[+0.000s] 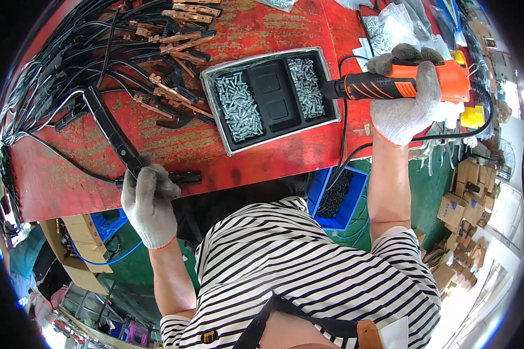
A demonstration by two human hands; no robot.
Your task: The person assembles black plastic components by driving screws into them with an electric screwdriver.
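My left hand, in a grey-white work glove, is closed around the lower end of a long black plastic handle that slants up over the red table's near edge. Another black piece lies by its fingers, partly covered by the glove. My gloved right hand grips an orange and black electric screwdriver, its tip pointing left at the edge of a two-sided black tray. Silver screws fill the tray's left compartment, and more screws lie in its right one.
Copper-coloured clamps with black cables crowd the red table at the far left. Clear bags of screws stand at the far right. A cord loops from the screwdriver. Below the edge sits a blue bin of dark parts.
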